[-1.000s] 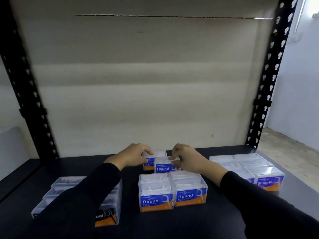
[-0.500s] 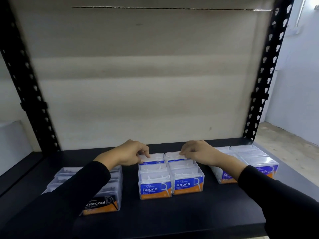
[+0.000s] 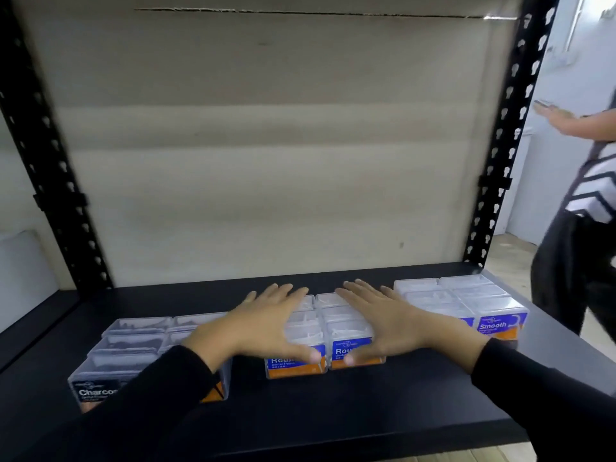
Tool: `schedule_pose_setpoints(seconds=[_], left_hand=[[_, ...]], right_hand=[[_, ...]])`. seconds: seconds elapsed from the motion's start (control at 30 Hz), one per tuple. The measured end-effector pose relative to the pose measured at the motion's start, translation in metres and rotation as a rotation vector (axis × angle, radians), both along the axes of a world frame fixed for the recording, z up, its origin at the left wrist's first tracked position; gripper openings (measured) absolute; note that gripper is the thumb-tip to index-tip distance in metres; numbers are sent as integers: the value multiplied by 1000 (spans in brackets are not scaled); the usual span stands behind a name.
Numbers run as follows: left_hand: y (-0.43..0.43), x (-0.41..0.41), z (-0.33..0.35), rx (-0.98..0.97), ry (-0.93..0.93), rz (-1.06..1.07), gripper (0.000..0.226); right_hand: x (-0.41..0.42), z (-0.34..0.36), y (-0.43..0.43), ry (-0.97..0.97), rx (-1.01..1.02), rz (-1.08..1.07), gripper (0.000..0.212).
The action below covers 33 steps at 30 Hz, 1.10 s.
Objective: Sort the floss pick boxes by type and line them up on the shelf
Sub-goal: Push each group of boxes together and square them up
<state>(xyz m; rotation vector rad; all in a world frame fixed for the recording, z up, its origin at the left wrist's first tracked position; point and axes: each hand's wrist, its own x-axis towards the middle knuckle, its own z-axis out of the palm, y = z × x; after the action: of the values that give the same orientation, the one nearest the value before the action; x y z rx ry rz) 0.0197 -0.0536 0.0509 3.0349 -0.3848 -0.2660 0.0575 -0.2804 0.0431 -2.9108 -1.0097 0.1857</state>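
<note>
Three groups of clear floss pick boxes stand on the black shelf [image 3: 333, 411]. The Charcoal boxes [image 3: 133, 348] are at the left, the blue-labelled Round boxes [image 3: 328, 328] in the middle, the Smooth boxes [image 3: 473, 301] at the right. My left hand [image 3: 266, 325] lies flat, fingers spread, on the left column of the Round boxes. My right hand [image 3: 383, 321] lies flat on the right column. Both thumbs hang over the front labels. Neither hand grips a box.
Black perforated uprights [image 3: 500, 145] frame a cardboard back panel [image 3: 266, 145]. A second person [image 3: 586, 201] in a striped top stands beyond the shelf's right end, one hand raised. The shelf's front edge is just below my sleeves.
The rear pair of Round boxes came forward against the front ones. My hands then went from pinching the rear boxes to lying flat over the whole group. A person has entered at the right.
</note>
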Motion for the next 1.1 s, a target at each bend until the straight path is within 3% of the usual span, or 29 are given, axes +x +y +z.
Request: schedule_pose_setpoints(seconds=[0.07,0.17,0.33,1.1], left_hand=[[-7,-5,-11,52,2,17,131],[-12,-5,-23,29,-17,44,123],[-14,-2,-27,-46,-64,43,115],[-29,12,-31,-83,-155,75,108]], right_hand=[[-1,-7,2,-46,-12,5,135],[1,-15,5,-56,-11,-9,135],[2,-20,8,-61,46,-10,112],[10,-18,5,-74,85,-26,112]])
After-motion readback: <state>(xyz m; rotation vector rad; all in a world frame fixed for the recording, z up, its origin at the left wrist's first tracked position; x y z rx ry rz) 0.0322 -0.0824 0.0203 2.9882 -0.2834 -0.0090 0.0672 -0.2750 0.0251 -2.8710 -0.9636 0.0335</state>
